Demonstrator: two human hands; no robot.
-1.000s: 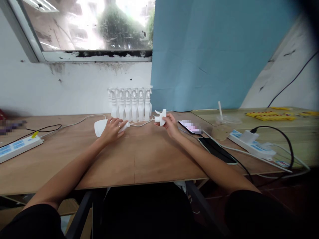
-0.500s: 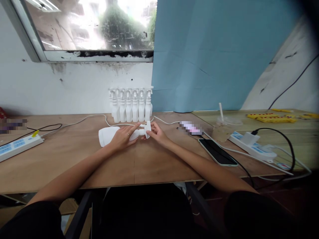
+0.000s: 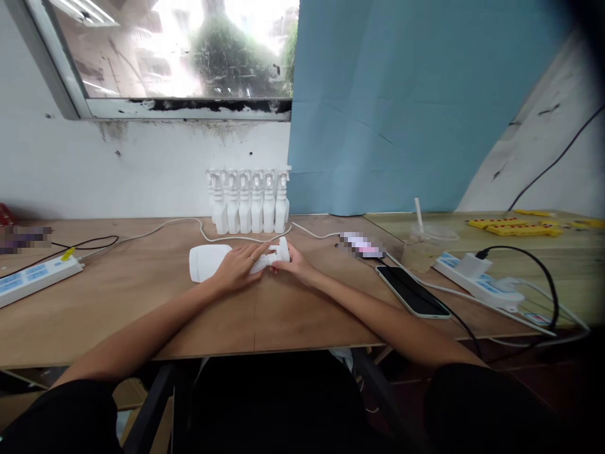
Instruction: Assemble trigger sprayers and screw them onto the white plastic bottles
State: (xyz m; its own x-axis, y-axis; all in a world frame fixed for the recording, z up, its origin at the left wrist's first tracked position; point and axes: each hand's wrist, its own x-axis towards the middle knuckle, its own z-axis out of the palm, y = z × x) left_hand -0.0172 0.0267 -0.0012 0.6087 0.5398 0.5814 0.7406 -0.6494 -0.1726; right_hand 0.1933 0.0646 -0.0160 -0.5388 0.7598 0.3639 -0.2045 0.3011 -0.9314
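A white spray bottle (image 3: 208, 263) lies on its side on the brown tabletop, its base to the left and its neck to the right. My left hand (image 3: 239, 267) wraps over the bottle's shoulder and hides part of it. At the neck end, my right hand (image 3: 299, 265) grips the white trigger sprayer head (image 3: 283, 250) between thumb and fingers. The head sits at the bottle's neck; whether it is fully seated I cannot tell. Behind the hands, several white spray bottles (image 3: 256, 205) stand upright in a tight group against the wall.
A phone (image 3: 413, 291) lies to the right, near a lidded plastic cup (image 3: 420, 249) with a straw. One power strip (image 3: 477, 280) with cables is at the right, another power strip (image 3: 40, 277) at the left. A white cable (image 3: 189, 219) runs behind the lying bottle.
The sprayer head has turned about the bottle's neck in my right hand. My left hand stays on the bottle, which has shifted very slightly.
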